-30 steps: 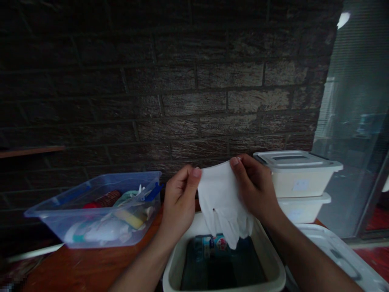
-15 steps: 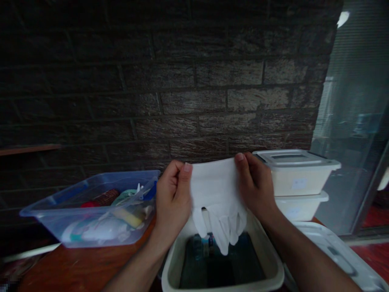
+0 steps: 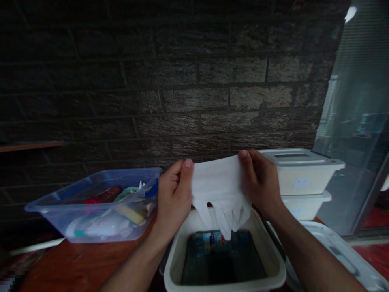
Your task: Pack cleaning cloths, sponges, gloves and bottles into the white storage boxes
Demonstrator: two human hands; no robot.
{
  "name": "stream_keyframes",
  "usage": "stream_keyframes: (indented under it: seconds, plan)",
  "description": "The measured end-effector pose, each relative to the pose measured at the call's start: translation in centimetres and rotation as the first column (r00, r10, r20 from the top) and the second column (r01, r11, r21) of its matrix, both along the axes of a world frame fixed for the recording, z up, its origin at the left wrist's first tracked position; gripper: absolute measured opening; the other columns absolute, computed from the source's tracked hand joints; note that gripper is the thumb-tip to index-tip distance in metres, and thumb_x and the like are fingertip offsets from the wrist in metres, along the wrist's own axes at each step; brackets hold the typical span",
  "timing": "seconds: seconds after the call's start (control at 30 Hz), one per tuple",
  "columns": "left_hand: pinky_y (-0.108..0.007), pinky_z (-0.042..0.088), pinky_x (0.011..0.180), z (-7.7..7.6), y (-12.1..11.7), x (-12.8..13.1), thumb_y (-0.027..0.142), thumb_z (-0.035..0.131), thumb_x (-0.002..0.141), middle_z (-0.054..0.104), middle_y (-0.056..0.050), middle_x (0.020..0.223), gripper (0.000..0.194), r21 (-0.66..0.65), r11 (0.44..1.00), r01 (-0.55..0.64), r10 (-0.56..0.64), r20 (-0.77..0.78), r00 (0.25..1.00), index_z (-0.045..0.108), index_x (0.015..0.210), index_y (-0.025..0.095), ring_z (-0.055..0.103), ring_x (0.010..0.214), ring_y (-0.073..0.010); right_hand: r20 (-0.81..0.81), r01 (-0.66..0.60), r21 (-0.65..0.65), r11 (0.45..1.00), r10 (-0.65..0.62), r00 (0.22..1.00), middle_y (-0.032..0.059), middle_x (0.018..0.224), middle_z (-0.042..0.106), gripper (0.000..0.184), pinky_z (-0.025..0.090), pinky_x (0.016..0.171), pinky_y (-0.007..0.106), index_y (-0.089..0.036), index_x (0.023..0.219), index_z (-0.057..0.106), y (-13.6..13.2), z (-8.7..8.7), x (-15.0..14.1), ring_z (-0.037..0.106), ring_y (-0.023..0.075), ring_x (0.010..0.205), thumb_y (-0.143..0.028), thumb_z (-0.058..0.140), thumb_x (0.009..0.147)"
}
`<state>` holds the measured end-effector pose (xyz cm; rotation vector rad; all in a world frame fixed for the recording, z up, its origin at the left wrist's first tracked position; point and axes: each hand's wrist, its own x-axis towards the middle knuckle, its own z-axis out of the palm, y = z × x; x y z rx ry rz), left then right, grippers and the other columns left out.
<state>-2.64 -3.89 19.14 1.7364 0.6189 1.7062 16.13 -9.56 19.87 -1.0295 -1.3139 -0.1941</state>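
Note:
A white glove [image 3: 217,182] is stretched between my two hands by its cuff, its fingers hanging down. My left hand [image 3: 175,188] pinches the cuff's left end, thumb on top. At the other end, my right hand [image 3: 261,180] grips the cuff in the same way. Under the glove stands an open cream-coloured bin [image 3: 179,259]. Inside it lies a dark, clear-looking item with a printed label [image 3: 217,241]; I cannot make out exactly what it is.
A clear bluish tub [image 3: 91,211] of mixed items, among them a white bottle [image 3: 100,227], sits left on the wooden table [image 3: 91,267]. Two lidded cream boxes [image 3: 304,178] are stacked at right, with a loose white lid [image 3: 331,251] in front. A dark brick wall [image 3: 182,81] stands behind.
Both hands have pulled slightly farther apart and the glove is more stretched, its right end higher. The glove's fingertips hang higher above the bin, uncovering more of the label.

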Motion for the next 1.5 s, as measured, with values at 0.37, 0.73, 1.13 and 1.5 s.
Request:
stream_keyframes:
  seconds: [0.37,0.73,1.13,1.5]
  plan:
    - [-0.023,0.03,0.047,-0.2,-0.1,0.3,0.047,0.055,0.101,0.051,0.0,0.061,0.047,0.026,0.999,-0.043,0.045,-0.087,0.995,0.053,0.064,0.018,0.042,0.055,-0.0115,0.031,-0.088,-0.054,0.995,0.09,0.996,-0.0036,0.058,0.038,0.047,0.023,0.05,0.03,-0.022,0.067,0.041,-0.4,0.2,-0.4,0.036,0.0116,0.054,-0.048,0.05,0.104]
    - [-0.026,0.047,0.058,-1.4,-0.6,2.6,0.058,0.062,0.094,0.069,-0.005,0.077,0.042,-0.216,0.922,0.322,-0.315,0.071,0.947,0.07,0.088,0.017,0.061,0.067,-0.0176,-0.065,-0.261,-0.076,0.962,0.257,0.964,-0.0036,0.061,0.04,0.045,0.026,0.05,0.028,-0.021,0.069,0.047,-0.4,-0.1,-1.8,0.037,0.0113,0.057,-0.048,0.053,0.103]
    - [-0.024,0.04,0.048,-1.2,-0.1,0.3,0.051,0.071,0.09,0.06,-0.001,0.056,0.045,-0.206,0.927,0.312,-0.283,0.16,0.946,0.065,0.06,0.017,0.052,0.051,-0.0137,-0.059,-0.18,-0.063,0.982,0.176,0.983,-0.0033,0.062,0.039,0.044,0.024,0.051,0.028,-0.019,0.07,0.049,-0.5,0.2,-0.6,0.036,0.0108,0.058,-0.047,0.054,0.103]
    - [-0.021,0.044,0.054,-0.8,-0.8,1.4,0.056,0.059,0.097,0.068,-0.002,0.069,0.044,-0.154,0.972,0.176,-0.189,-0.076,0.979,0.073,0.085,0.015,0.056,0.06,-0.0129,-0.074,-0.296,-0.144,0.944,0.288,0.955,-0.0031,0.064,0.046,0.04,0.028,0.051,0.025,-0.018,0.076,0.056,-0.1,-0.5,-1.5,0.039,0.0101,0.059,-0.049,0.055,0.102]
